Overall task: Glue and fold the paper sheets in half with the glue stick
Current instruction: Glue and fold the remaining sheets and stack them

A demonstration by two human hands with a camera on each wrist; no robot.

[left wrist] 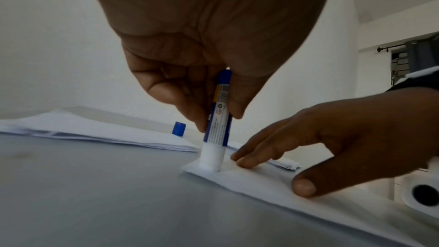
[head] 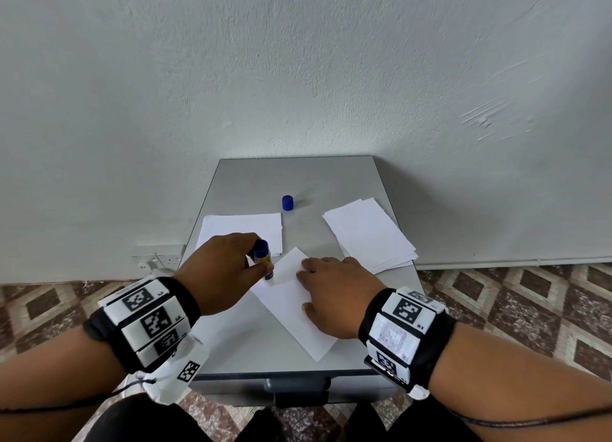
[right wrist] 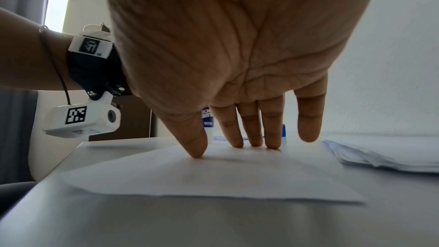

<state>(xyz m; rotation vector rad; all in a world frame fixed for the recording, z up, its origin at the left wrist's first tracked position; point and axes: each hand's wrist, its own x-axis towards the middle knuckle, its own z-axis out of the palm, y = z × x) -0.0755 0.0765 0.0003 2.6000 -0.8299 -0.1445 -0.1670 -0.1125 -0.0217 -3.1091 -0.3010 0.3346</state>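
Observation:
A single white sheet [head: 291, 305] [left wrist: 251, 181] [right wrist: 213, 174] lies slantwise on the grey table [head: 298, 183]. My left hand [head: 225, 269] [left wrist: 204, 89] pinches a blue glue stick [head: 262, 257] [left wrist: 218, 119] [right wrist: 207, 119] upright, its white tip pressed on the sheet's far left corner. My right hand [head: 334, 292] [left wrist: 320, 142] [right wrist: 249, 134] lies flat with straight fingers pressing the sheet down beside the stick. The stick's blue cap [head: 287, 203] [left wrist: 178, 128] stands on the table further back.
One stack of white sheets [head: 371, 234] [right wrist: 385, 155] lies at the right of the table, another pile [head: 243, 229] [left wrist: 99, 132] at the back left. A wall rises just behind the table. Patterned floor tiles [head: 516, 302] surround it.

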